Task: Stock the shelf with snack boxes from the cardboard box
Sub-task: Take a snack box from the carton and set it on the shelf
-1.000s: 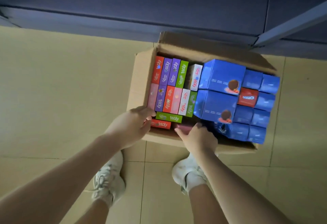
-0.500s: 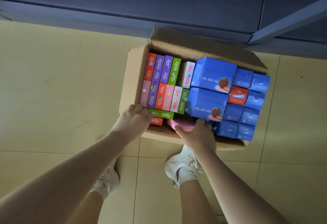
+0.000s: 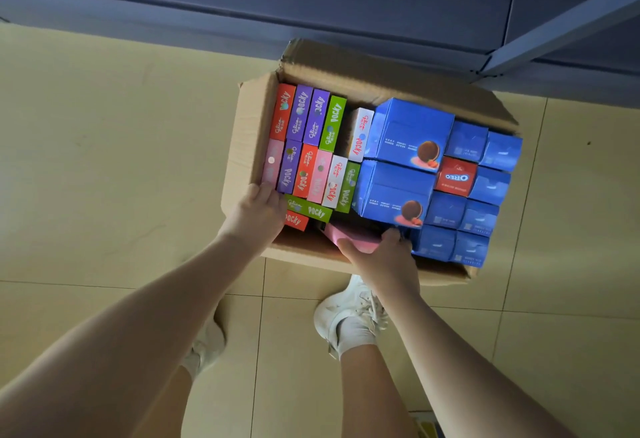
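The cardboard box [image 3: 249, 146] sits on the tiled floor [image 3: 104, 160] at about twelve o'clock from the person's feet, with its far flap just beside the dark blue shelf unit [image 3: 311, 4] that runs across the top of the view. It looks close to full, so stocking seems barely begun. The nine o'clock half holds slim Pocky boxes [image 3: 304, 146] standing in two rows, red, purple, green, pink and white, with a green one and a red one lying crosswise at the near edge. The three o'clock half holds blue Oreo boxes [image 3: 408, 132], two large and a block of smaller ones, with one red Oreo box [image 3: 455, 176] among them.

The right hand [image 3: 384, 257] is at the six o'clock rim; its fingers curl around a pink snack box [image 3: 349, 235], which lies tilted in a dark gap by the near wall. The left hand [image 3: 256, 216] rests at the near corner at about eight o'clock, fingers curled loosely over the rim by the pink Pocky; whether it grips the cardboard or only steadies it I cannot tell.

No shelf surface with placed boxes shows here, so nearly all of the job seems left: lift the pink box clear, carry it to the shelf, and repeat for the rest.
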`<state>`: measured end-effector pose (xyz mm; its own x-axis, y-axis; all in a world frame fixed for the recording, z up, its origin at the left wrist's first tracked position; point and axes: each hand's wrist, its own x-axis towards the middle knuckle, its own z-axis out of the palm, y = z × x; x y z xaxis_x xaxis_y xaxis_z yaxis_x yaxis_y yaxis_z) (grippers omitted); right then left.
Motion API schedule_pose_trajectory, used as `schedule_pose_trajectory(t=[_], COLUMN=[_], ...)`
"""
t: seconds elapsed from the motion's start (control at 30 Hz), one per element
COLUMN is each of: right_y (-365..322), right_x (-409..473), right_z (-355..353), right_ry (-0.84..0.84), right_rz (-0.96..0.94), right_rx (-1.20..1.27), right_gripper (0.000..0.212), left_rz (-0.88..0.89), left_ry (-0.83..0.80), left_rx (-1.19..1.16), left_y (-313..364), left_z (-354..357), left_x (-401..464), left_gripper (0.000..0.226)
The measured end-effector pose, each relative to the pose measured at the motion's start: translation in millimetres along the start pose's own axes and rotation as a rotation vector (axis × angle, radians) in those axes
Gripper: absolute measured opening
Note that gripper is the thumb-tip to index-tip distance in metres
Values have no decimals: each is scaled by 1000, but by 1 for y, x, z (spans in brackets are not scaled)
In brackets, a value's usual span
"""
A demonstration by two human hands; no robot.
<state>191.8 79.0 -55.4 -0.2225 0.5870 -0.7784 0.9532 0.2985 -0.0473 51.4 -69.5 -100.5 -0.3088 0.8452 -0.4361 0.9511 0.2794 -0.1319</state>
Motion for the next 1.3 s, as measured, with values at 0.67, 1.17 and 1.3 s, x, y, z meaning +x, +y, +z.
schedule_pose_trajectory(t=[0.67, 1.17, 1.3], right_y=[-46, -158, -157], right_x=[-117, -281, -302], right_z=[-201, -381, -408], right_ry=[-42, 24, 12], right_rz=[-523, -478, -499], right_rx=[38, 304, 310], right_gripper=[52, 56, 70], left_rz=[-567, -259, -286], left_ry=[247, 278, 292], left_rx=[-1702, -1718, -1633], left_y=[-83, -132, -124], left_z=[-196, -463, -502], left_x=[-69, -124, -136], left_gripper=[27, 64, 65])
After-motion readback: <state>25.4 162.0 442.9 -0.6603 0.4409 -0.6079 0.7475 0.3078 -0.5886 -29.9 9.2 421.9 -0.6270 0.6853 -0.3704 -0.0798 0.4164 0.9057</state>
